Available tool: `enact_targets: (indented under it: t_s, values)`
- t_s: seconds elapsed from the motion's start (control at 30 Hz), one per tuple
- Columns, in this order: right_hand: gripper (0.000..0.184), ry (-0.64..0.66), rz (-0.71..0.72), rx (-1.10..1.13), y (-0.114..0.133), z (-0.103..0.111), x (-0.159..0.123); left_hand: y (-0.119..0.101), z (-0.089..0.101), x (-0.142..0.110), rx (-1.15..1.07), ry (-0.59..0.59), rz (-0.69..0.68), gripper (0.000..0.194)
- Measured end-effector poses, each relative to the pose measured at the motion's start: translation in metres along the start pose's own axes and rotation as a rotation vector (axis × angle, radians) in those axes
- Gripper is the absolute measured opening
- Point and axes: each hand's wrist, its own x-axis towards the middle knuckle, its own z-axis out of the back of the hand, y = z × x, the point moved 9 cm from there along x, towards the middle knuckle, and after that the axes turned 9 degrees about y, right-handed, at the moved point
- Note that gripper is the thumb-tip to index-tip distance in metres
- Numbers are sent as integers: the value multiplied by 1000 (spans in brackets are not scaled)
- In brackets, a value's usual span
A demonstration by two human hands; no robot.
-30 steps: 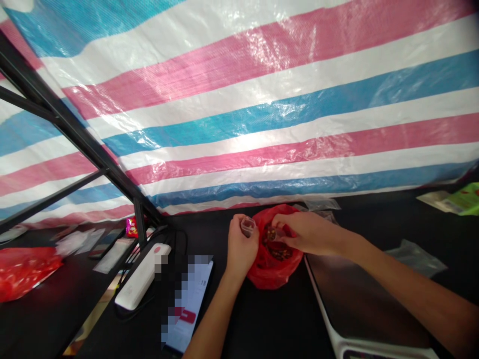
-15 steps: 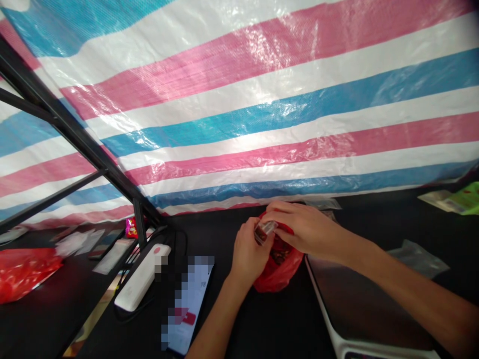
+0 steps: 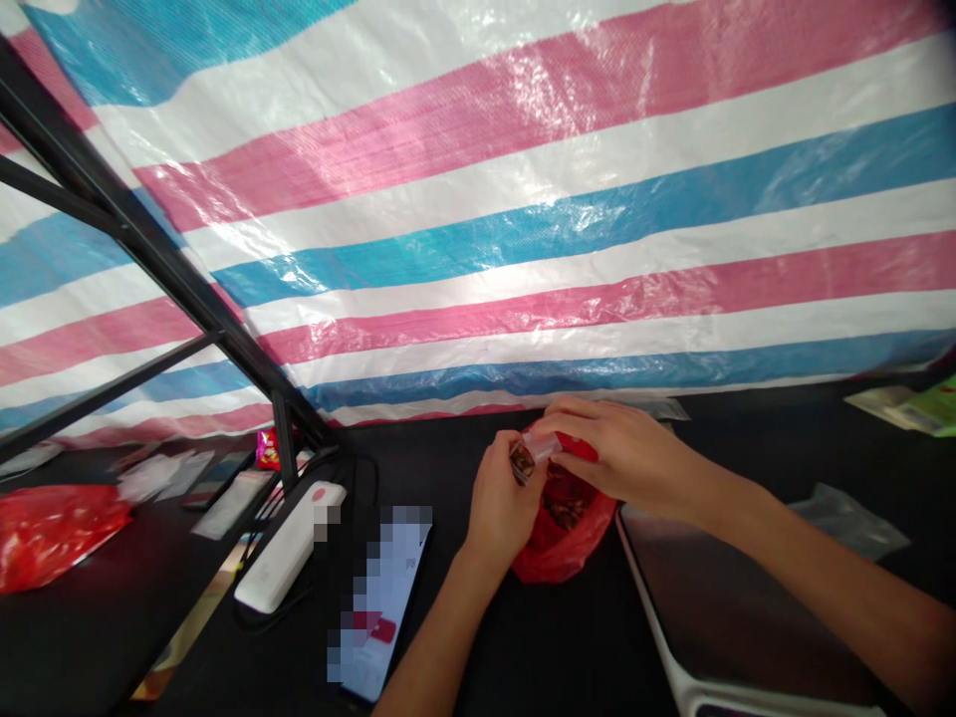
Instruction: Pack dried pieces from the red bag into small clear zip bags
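Head view: we are seeing the left hand (image 3: 499, 500) and the right hand (image 3: 625, 456) meeting above the red plastic bag (image 3: 569, 543); a second ago they were apart, with the right hand down at the bag's mouth. Both sets of fingers are now clamped on a small clear plastic tub (image 3: 541, 448) holding dark pieces, the left curling round one end, the right pinching the other. The tub is just above the bag, which is resting on the black table (image 3: 575, 647), beside a white power bank (image 3: 290, 548) and a phone (image 3: 388, 627).
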Motion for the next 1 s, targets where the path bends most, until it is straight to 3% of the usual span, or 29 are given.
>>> enact_targets:
  t_s: [0.2,0.3,0.43,0.53,0.63,0.8,1.0]
  values:
    - [27,46,-106,-35,-17,2,-4,4,10,0,-15,-94,22,18]
    - [35,80,-83,-23,-16,-5,-4,4,19,-1,-57,-186,14,22]
    - [38,16,9,46,0,-3,-2,-2,26,-3,-136,-258,-31,26]
    - [30,34,125,85,18,-4,-1,-11,20,-5,-181,-176,-95,27]
    - [16,32,171,73,24,-2,-2,-20,7,-7,-212,-37,-160,41]
    - [21,-42,203,143,22,12,-5,-21,-5,-6,-273,40,-122,64]
    - [21,-44,176,210,23,15,-3,-31,-17,-4,-353,165,-153,41]
